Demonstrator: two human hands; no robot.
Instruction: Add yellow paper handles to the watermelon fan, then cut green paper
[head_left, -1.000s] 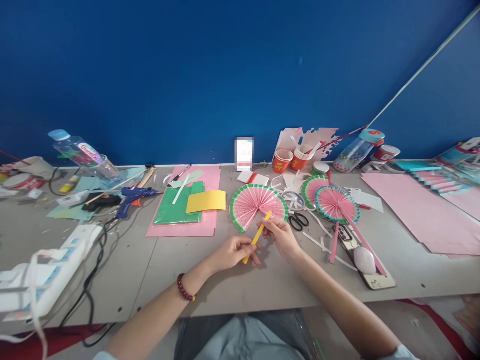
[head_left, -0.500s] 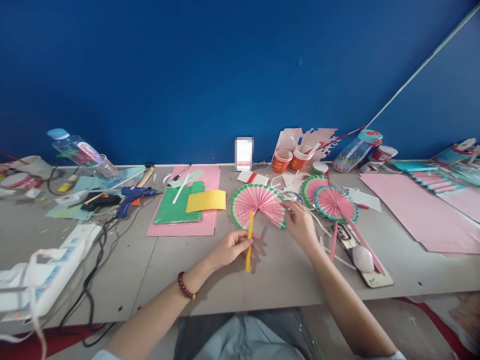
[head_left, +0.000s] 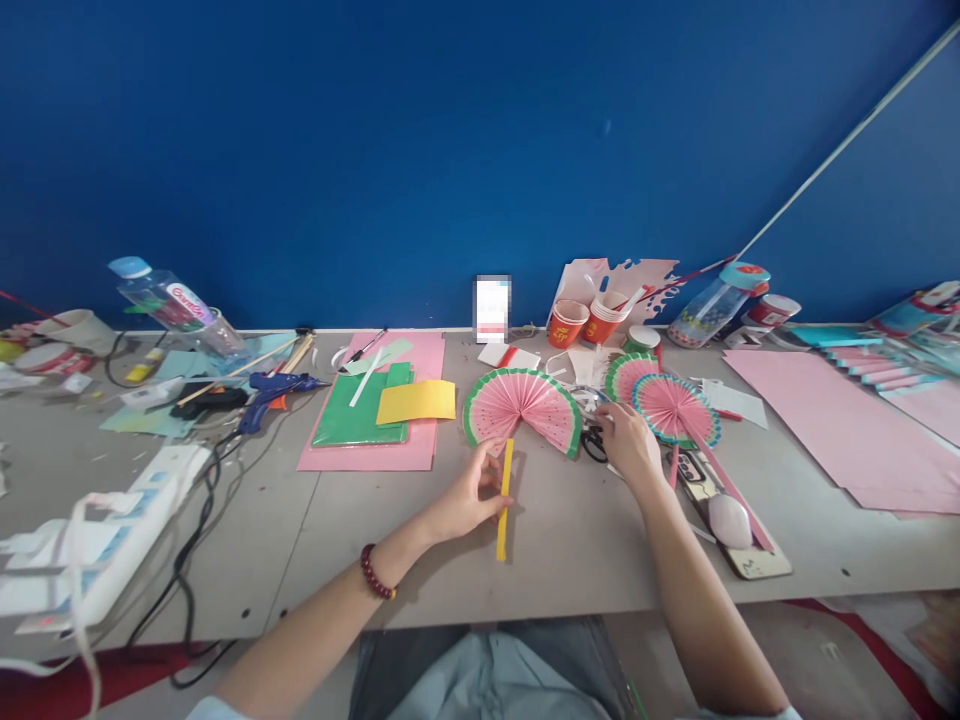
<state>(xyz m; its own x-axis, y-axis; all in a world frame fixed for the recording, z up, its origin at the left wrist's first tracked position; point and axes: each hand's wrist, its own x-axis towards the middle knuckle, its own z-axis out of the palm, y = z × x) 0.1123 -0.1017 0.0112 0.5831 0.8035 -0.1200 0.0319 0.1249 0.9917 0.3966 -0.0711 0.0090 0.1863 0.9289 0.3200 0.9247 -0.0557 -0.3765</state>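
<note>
Thin yellow paper strip (head_left: 507,470): the left hand (head_left: 465,497) pinches it, likely for steadiness; the right hand (head_left: 634,447) half curls, hold unclear.

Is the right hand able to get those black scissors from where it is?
Probably yes: the right hand is just beside the black scissors, and the handles poke out with nothing seen covering them. The left hand, holding the yellow strip, is off to the side.
</note>
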